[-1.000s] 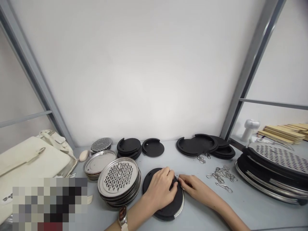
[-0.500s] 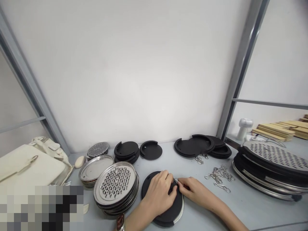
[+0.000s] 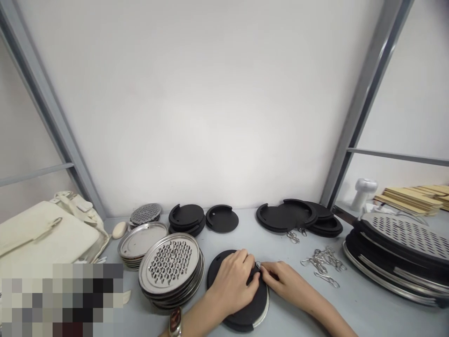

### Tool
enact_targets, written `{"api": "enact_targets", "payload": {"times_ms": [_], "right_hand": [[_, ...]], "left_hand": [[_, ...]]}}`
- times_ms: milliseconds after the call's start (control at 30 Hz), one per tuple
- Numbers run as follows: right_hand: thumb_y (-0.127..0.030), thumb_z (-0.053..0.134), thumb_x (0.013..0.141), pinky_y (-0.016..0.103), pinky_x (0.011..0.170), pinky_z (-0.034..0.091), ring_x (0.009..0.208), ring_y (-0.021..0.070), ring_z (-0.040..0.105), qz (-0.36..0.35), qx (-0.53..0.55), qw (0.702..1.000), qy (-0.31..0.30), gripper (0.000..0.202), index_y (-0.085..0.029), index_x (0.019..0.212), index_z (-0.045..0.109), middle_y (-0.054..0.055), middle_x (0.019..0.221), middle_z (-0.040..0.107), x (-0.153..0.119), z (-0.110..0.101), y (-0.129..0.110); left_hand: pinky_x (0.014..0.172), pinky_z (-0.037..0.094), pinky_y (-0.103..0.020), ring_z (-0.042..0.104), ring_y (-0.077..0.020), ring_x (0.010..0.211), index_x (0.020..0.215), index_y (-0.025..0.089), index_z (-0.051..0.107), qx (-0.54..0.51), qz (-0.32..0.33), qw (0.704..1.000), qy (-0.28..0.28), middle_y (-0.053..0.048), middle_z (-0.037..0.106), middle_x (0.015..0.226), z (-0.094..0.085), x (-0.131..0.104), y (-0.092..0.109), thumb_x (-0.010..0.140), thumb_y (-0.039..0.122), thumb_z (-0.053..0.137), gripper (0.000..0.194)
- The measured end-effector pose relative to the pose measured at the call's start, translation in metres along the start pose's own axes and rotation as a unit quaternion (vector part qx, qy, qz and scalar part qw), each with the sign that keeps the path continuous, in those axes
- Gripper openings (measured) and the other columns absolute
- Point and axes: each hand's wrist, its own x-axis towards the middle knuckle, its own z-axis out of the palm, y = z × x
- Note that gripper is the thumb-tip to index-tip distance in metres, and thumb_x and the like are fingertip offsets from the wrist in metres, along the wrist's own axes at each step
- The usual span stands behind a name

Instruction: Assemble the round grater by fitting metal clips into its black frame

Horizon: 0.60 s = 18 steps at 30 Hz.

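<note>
My left hand lies over a black round holder, its fingers curled and its thumb bent towards the right edge. A silver metal rim shows from under this holder at the lower right. At the holder's upper right edge, my right hand pinches a small wire clip between thumb and forefinger. Whether the clip passes through the holder cannot be made out. Several loose wire clips lie on the table to the right of my right hand.
Left of my hands stand a stack of round metal graters and round metal plates. More black holders lie along the wall. A tall stack of assembled graters stands at right, a cream bag at left.
The view has shifted slightly, so the surroundings appear moved a little. Both hands stay at the holder's edge, with the right fingers still pinching the clip.
</note>
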Motion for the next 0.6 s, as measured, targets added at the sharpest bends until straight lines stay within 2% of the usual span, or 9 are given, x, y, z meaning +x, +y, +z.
{"api": "enact_targets", "payload": {"times_ms": [167, 433, 600], "right_hand": [[-0.029, 0.036, 0.092, 0.024, 0.052, 0.026, 0.053, 0.0111, 0.036, -0.001, -0.014, 1.0, 0.006, 0.034, -0.018, 0.059, 0.039, -0.003, 0.054, 0.045, -0.001, 0.0012, 0.0017], [-0.027, 0.038, 0.089, 0.024, 0.051, 0.023, 0.051, 0.0108, 0.033, 0.011, -0.033, 0.999, 0.009, 0.035, -0.019, 0.056, 0.034, -0.004, 0.051, 0.041, -0.0009, 0.0032, 0.0042], [-0.032, 0.031, 0.095, 0.026, 0.054, 0.026, 0.053, 0.0128, 0.042, 0.002, -0.035, 0.999, 0.007, 0.038, -0.019, 0.06, 0.038, -0.001, 0.056, 0.05, -0.0017, 0.0014, 0.0024]], "left_hand": [[0.076, 0.044, -0.03, 0.054, -0.018, 0.084, 0.086, 0.02, 0.047, -0.003, 0.002, 1.0, 0.003, -0.001, 0.054, 0.09, -0.0007, 0.0002, 0.0003, 0.084, 0.018, 0.055, 0.008], [0.077, 0.044, -0.03, 0.054, -0.0182, 0.084, 0.086, 0.02, 0.047, -0.007, 0.002, 1.0, 0.005, -0.001, 0.054, 0.09, -0.0006, -0.0003, -0.0003, 0.084, 0.019, 0.056, 0.01], [0.075, 0.044, -0.03, 0.054, -0.018, 0.083, 0.086, 0.02, 0.047, -0.008, 0.007, 1.0, 0.001, -0.001, 0.054, 0.09, -0.0018, 0.0006, -0.0003, 0.085, 0.019, 0.054, 0.008]]}}
